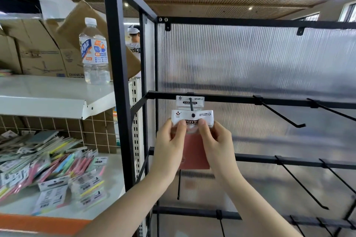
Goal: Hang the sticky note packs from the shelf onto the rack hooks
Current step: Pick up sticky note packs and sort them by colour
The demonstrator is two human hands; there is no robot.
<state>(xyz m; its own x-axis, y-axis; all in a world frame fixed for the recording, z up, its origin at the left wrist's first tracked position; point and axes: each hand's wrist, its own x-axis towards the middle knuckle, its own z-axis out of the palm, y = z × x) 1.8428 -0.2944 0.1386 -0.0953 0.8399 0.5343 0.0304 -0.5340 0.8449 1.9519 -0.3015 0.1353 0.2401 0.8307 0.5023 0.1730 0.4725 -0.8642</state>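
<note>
Two hands hold one red sticky note pack (193, 152) at the leftmost hook (191, 104) of the rack's upper bar. We find the left hand (169, 147) and the right hand (216, 143) each pinching the white header card, fingers (181, 127) clamped on its lower edge at either side of the punched hole. The hole appears to sit at the hook tip, with another pack (190, 101) already hanging behind it, at twelve o'clock from the held one. We cannot tell whether the tip is fully through. The remaining packs (48, 167) lie heaped on the lower shelf (111, 169), at nine o'clock from the hands.

We judge the risk to be release before the hole clears the upturned tip: the pack would drop. Uneven pulling could tear the card at the hole.
</note>
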